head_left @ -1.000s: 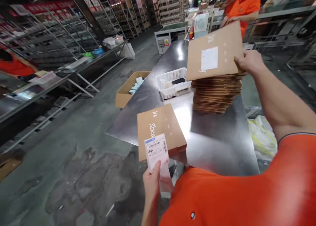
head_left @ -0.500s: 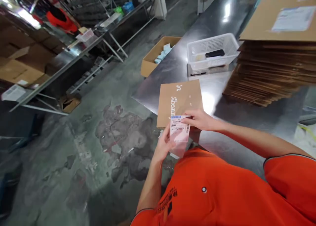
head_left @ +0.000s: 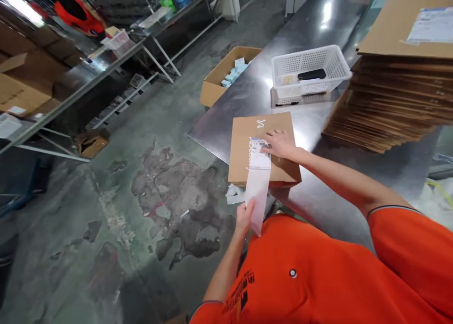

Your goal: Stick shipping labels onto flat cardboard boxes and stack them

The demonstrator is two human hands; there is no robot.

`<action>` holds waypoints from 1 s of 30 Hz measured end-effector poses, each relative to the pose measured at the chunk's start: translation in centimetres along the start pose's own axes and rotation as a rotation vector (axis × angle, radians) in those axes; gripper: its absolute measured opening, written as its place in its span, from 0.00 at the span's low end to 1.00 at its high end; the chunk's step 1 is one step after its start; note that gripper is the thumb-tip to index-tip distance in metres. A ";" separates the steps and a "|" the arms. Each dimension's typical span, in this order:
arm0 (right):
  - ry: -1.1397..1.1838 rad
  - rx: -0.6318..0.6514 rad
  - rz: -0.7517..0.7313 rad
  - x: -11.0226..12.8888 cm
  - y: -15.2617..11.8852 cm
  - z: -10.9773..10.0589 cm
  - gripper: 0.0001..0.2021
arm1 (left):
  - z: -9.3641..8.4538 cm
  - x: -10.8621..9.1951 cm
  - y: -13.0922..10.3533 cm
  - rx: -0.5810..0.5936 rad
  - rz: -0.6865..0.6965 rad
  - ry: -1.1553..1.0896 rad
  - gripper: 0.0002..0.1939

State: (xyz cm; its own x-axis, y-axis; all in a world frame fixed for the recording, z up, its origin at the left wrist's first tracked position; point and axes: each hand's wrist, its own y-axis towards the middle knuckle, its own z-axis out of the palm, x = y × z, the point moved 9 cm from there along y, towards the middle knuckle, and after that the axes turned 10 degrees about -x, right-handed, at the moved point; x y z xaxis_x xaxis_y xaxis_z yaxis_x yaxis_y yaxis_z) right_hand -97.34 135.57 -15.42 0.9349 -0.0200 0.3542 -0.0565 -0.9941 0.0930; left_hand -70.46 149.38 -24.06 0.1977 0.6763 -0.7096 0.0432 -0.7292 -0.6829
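A printed shipping label (head_left: 260, 160) lies against the top of a flat brown carton (head_left: 240, 145) with white lettering, at the corner of the metal table. My right hand (head_left: 279, 144) rests on the carton with its fingers spread, the fingertips touching the label's upper right part. Below the carton's near edge, my left hand (head_left: 245, 215) pinches the white backing strip (head_left: 257, 192), which hangs down from the label toward my body. A loose curl of white paper (head_left: 234, 194) shows under the carton's near edge.
A white plastic basket (head_left: 311, 71) holding a black object stands farther up the metal table (head_left: 219, 130). Flattened cartons (head_left: 392, 102) are piled at the right. An open box (head_left: 214, 81) with light-blue packets sits beyond the table edge. A person in orange (head_left: 79, 15) is at the far left.
The label has moved from between my hands onto the carton. My right hand now lies spread on the carton, and my left hand has shifted down toward my body with the backing strip.
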 end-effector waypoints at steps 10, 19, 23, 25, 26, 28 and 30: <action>0.011 0.076 -0.197 5.8 -1.8 3.9 0.30 | -5.6 -1.1 4.0 -0.042 0.312 0.099 0.41; 0.138 -0.062 0.191 -0.2 -10.0 0.0 0.24 | -1.6 -10.5 4.6 -0.054 0.605 0.413 0.34; 0.313 -0.068 0.679 -7.3 -12.1 -3.1 0.19 | -1.7 -10.6 2.2 -0.034 0.668 0.486 0.29; 0.491 -0.195 0.708 -7.7 -12.1 -6.5 0.19 | -1.0 -11.6 1.8 0.012 0.644 0.428 0.27; 0.549 -0.303 0.679 -7.8 -11.9 -9.1 0.19 | -0.2 -12.8 1.5 0.053 0.649 0.395 0.26; 0.564 -0.546 0.586 -8.6 -11.4 -15.8 0.21 | 2.6 -16.7 0.5 0.132 0.748 0.383 0.25; 0.472 -0.777 0.501 -10.7 -11.3 -23.4 0.23 | 5.9 -22.1 -1.3 0.122 0.964 0.461 0.25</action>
State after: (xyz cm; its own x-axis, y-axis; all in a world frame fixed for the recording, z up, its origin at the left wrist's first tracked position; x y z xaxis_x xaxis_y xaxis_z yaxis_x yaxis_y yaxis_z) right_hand -114.92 149.48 1.46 0.5193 -0.2013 0.8305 -0.7678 -0.5367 0.3500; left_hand -80.68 135.99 -8.46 0.4473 -0.3016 -0.8420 -0.4212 -0.9015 0.0992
